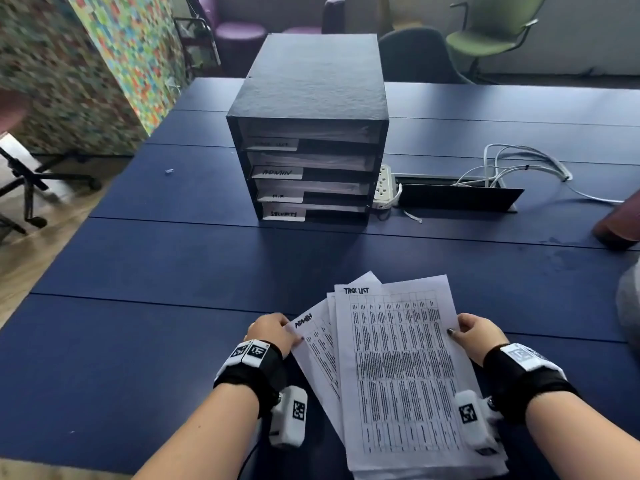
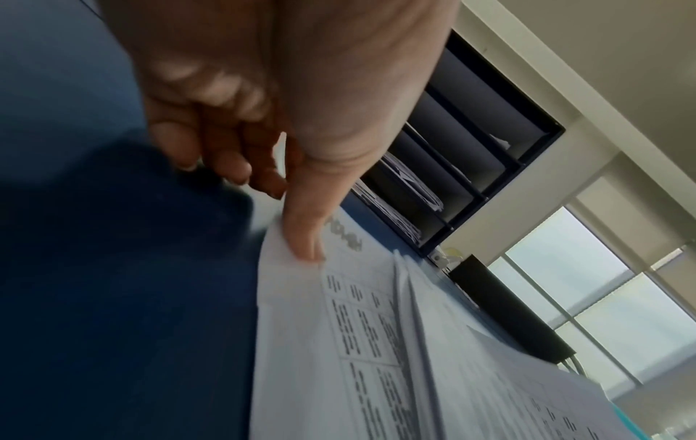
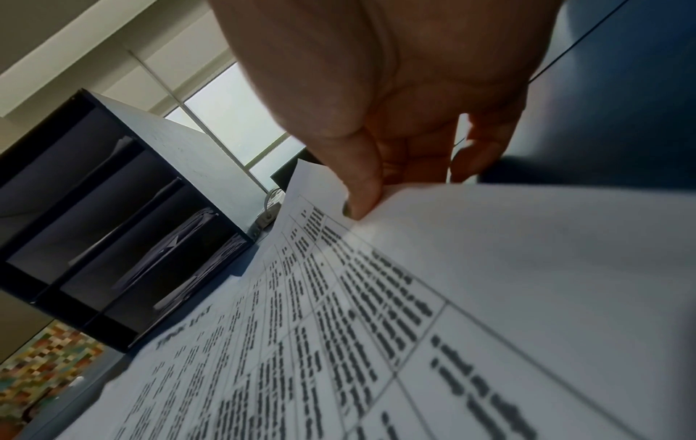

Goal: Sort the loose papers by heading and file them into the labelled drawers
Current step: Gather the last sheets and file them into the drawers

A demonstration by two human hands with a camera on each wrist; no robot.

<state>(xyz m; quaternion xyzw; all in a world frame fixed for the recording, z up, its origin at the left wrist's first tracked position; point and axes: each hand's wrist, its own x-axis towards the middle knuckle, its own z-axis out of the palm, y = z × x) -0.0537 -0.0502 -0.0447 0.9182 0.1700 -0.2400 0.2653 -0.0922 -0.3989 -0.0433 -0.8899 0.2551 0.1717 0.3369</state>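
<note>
I hold a fanned stack of printed papers above the near part of the blue table [image 1: 156,265]. The top sheet [image 1: 398,368] is headed "TASK LIST". A sheet headed "ADMIN" [image 1: 317,344] sticks out to the left beneath it. My left hand [image 1: 273,332] pinches the ADMIN sheet [image 2: 339,342] at its left edge, thumb [image 2: 305,226] on top. My right hand [image 1: 476,336] pinches the top sheet [image 3: 376,342] at its right edge, thumb [image 3: 357,190] on the print. The dark drawer unit [image 1: 308,133] stands mid-table with four slots holding papers; the lower labels read ADMIN [image 1: 277,172], H.R and SECURITY.
A white power strip [image 1: 382,187] and an open cable hatch [image 1: 453,194] with white cables [image 1: 519,164] lie right of the drawer unit. A reddish object [image 1: 620,223] sits at the right table edge. Chairs [image 1: 491,32] stand behind the table, a patterned screen [image 1: 86,64] at left.
</note>
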